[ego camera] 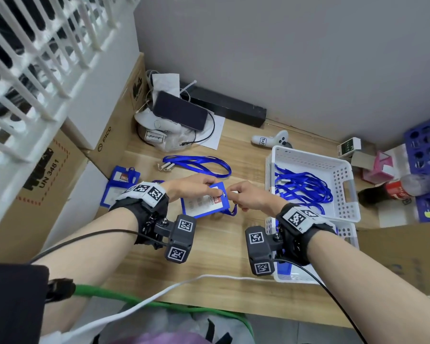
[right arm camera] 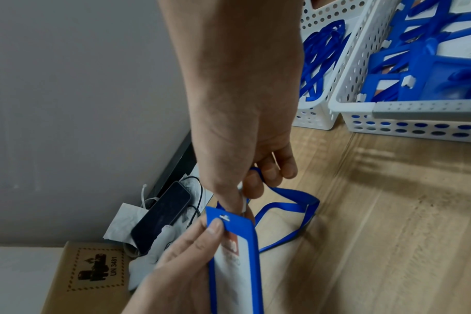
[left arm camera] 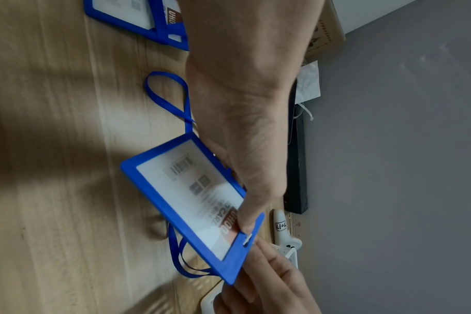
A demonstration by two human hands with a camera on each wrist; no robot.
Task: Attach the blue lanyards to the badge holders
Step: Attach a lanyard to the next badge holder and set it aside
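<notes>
A blue badge holder [ego camera: 204,203] with a printed card inside is held just above the wooden table. My left hand [ego camera: 212,187] pinches its top edge, thumb on the front face beside the slot. My right hand [ego camera: 232,193] pinches the white clip of a blue lanyard [ego camera: 233,211] at that slot. In the left wrist view the clip [left arm camera: 246,239] sits in the slot of the holder [left arm camera: 191,204]. The lanyard strap [right arm camera: 288,204] loops from my right hand [right arm camera: 242,199] down onto the table. A second lanyard [ego camera: 199,163] lies loose farther back.
More badge holders [ego camera: 121,187] lie at the left by a cardboard box [ego camera: 47,184]. A white basket [ego camera: 343,175] with several lanyards stands to the right, and a nearer basket [right arm camera: 390,119] holds badge holders. A phone [ego camera: 179,110], a white controller [ego camera: 271,139] and a bottle [ego camera: 402,187] sit behind.
</notes>
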